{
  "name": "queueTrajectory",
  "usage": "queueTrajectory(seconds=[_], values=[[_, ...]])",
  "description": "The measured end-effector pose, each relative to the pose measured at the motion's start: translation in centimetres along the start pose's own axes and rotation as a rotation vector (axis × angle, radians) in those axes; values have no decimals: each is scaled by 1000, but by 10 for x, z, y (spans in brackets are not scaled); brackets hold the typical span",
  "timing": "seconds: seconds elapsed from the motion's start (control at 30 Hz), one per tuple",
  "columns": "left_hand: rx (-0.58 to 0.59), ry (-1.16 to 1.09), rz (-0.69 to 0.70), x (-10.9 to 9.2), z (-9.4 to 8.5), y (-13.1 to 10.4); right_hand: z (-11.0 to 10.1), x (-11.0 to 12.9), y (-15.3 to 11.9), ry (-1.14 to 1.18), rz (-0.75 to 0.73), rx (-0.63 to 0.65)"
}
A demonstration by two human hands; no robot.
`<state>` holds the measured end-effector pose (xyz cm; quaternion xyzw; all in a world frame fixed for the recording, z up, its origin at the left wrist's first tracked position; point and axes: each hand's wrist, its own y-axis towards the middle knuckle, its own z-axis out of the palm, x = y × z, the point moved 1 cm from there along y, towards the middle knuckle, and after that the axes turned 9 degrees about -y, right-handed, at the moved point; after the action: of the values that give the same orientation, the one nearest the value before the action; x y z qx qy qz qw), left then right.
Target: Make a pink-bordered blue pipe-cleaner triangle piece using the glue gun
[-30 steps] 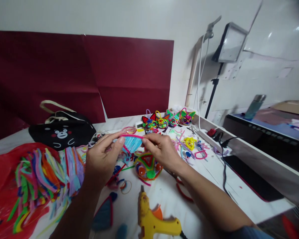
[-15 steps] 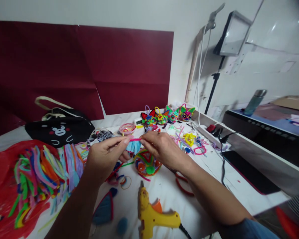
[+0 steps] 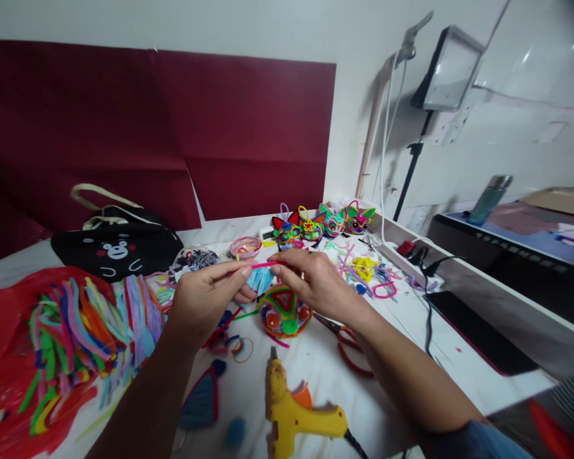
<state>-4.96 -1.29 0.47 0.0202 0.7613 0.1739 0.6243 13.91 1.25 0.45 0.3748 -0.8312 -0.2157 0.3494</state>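
A bright pink pipe cleaner (image 3: 264, 265) stretches between my two hands above the table. My left hand (image 3: 210, 290) pinches one end, and my right hand (image 3: 310, 277) has the other end between thumb and fingers. Just below them rests a round, multicoloured pipe-cleaner animal head (image 3: 284, 312) with orange eyes and a green nose. Light blue pipe cleaners (image 3: 261, 280) lie behind the held piece. Nearer to me is a yellow hot glue gun (image 3: 296, 414), its nozzle toward the head. Scissors (image 3: 351, 350) with red handles lie partly under my right forearm.
Bundled pipe cleaners (image 3: 95, 325) lie on red plastic (image 3: 4, 319) at left, before a black bag (image 3: 117, 245). Several finished animal heads (image 3: 310, 223) stand at the back. A blue ear-shaped piece (image 3: 198, 401) sits near front. A phone (image 3: 481, 331) and power strip (image 3: 414, 258) lie right.
My right hand has lifted slightly and shifted a little, with its fingers straighter on the pink pipe cleaner. More of the scissors shows. The left hand has barely moved.
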Motion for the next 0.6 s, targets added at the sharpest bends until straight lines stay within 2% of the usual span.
queueTrajectory(seconds=[0.13, 0.3, 0.37, 0.43, 0.53, 0.6], values=[[-13, -17, 13, 0, -1, 1, -4, 0, -2, -9, 8, -56], [-96, -70, 18, 0, -4, 4, -22, 8, -7, -106, 42, -312], [-133, -87, 35, -1, -4, 5, -28, 12, -10, -112, 44, -327], [-153, -91, 57, -3, -4, 5, -29, 14, -14, -113, 22, -168], [-163, -109, 81, -6, -3, 2, -20, 16, -30, -140, -52, 261], [-186, -123, 89, -9, -3, 1, -11, 15, -49, -176, -87, 483]])
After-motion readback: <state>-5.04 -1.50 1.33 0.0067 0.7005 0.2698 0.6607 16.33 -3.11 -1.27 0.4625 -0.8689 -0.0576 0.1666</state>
